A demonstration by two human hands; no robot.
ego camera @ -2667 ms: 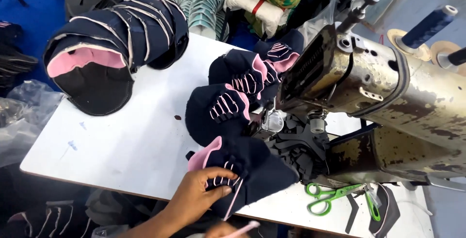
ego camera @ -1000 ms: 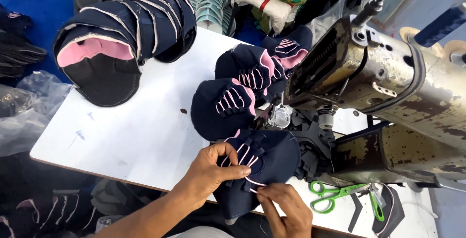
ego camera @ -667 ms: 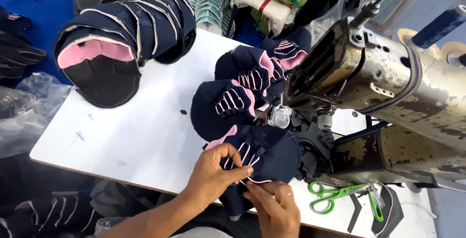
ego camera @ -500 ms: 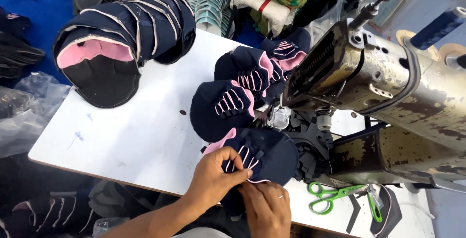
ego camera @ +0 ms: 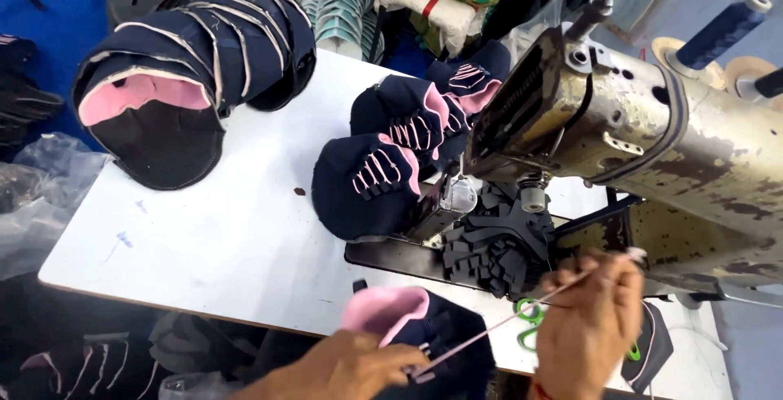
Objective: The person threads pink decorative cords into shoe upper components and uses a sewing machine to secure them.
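Between both hands (ego camera: 347,367) (ego camera: 589,331), taut pink strip (ego camera: 506,324)

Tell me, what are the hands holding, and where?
The left hand pinches the navy cap piece at its near edge. The right hand grips the far end of a thin pink strip.

A white tabletop (ego camera: 236,245) fills the frame's middle. At its upper left lies a stack of navy-and-pink cap pieces (ego camera: 183,66); more such caps (ego camera: 391,155) sit centre, beside the sewing machine (ego camera: 652,139). Green scissors (ego camera: 534,318), probably, lie lower right.
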